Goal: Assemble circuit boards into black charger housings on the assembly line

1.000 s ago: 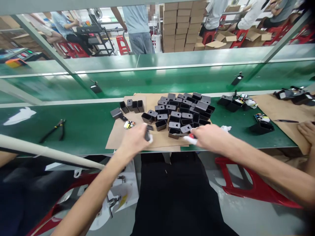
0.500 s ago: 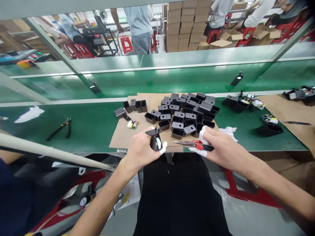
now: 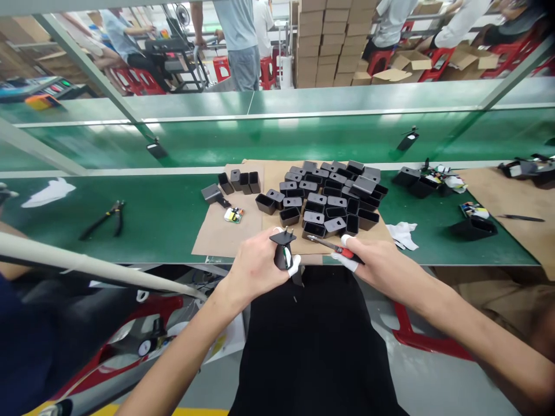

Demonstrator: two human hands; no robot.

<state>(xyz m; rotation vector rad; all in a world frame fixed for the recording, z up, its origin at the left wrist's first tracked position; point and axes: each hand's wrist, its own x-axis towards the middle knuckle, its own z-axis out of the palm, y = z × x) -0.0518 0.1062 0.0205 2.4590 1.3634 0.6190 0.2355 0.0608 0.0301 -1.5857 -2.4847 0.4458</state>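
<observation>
Both hands grip: our left hand holds the plug at frame centre, our right hand the cutters; we should steady the plug first.

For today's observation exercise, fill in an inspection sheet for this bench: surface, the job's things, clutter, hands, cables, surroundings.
Surface: green bench with a cardboard sheet on it.
Job's things: black plug part, prongs up; red-handled tool, tip toward the plug part.
Clutter: pile of black housings on the cardboard, small circuit board, pliers, white cloth.
Hands: left hand grips the plug part; right hand grips the tool; fingertips wear white cots.
Cables: nothing seen.
Surroundings: stacked cartons, red stools, other people beyond the conveyor.
</observation>
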